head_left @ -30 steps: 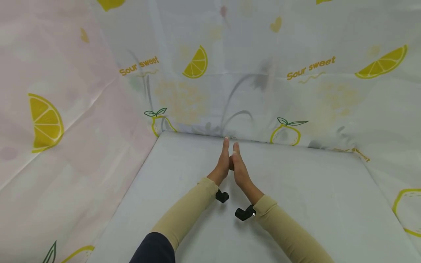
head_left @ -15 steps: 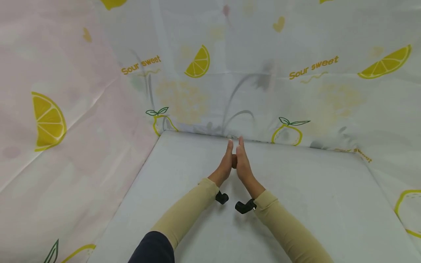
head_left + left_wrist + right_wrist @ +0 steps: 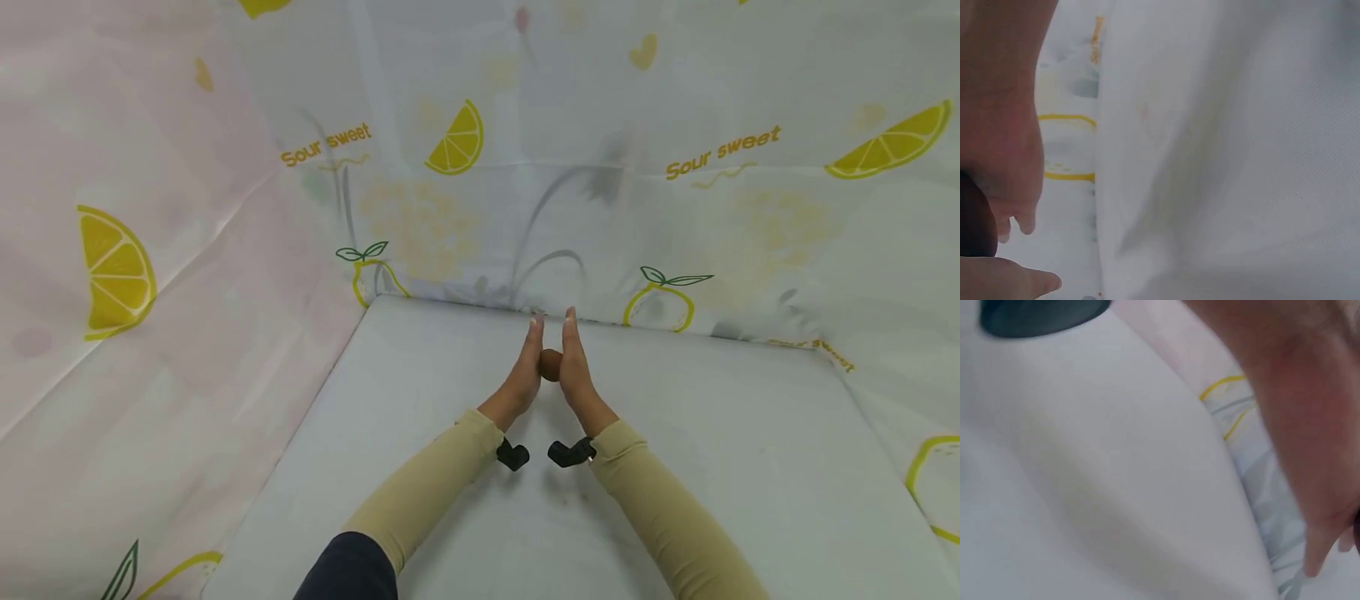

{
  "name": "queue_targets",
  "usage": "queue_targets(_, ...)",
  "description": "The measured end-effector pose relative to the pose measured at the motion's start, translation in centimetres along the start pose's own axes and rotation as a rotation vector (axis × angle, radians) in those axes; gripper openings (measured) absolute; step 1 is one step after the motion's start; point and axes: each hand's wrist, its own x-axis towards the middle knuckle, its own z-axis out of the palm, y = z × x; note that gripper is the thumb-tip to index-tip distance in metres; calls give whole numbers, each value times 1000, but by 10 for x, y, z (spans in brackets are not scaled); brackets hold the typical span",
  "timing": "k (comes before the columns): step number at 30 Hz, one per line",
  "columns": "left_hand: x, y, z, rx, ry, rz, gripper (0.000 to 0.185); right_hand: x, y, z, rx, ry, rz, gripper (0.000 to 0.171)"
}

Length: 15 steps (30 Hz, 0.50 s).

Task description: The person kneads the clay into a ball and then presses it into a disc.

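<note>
Between two facing palms a small brown ball (image 3: 550,365) is held above the white tabletop, near its far edge. My left hand (image 3: 522,371) touches the ball from the left, its fingers straight and pointing forward. From the other side my right hand (image 3: 576,371) presses on it, also with straight fingers. In the left wrist view the ball (image 3: 975,219) shows dark and cut off by the frame's edge, between the right hand (image 3: 1000,150) above and the left hand (image 3: 1007,280) below. The right wrist view shows mostly the left hand (image 3: 1325,450), with just a sliver of the ball.
A white tabletop (image 3: 712,467) spreads under the arms. Behind it and at both sides hang pale sheets (image 3: 480,225) printed with lemons and "Sour sweet". Black wrist cameras, left (image 3: 513,456) and right (image 3: 572,452), sit close together between the forearms.
The right hand has slid forward along the ball and to the right. The left hand has shifted slightly right. The gap between the palms looks wider, and more of the ball shows.
</note>
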Motion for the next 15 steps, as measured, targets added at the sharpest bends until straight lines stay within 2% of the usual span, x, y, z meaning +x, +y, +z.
queue_targets(4, 2, 5, 2, -10, 15, 2, 89, -3, 7, -2, -2, -23, -14, 62)
queue_targets(7, 5, 7, 2, -19, 56, -7, 90, -10, 7, 0, 36, -85, -47, 57)
queue_targets(11, 7, 5, 1, -32, 113, -40, 91, -26, -9, 7, 52, -152, -71, 55)
queue_targets(15, 8, 3, -1, -3, 149, -101, 88, -40, -27, 13, -17, -147, -86, 58)
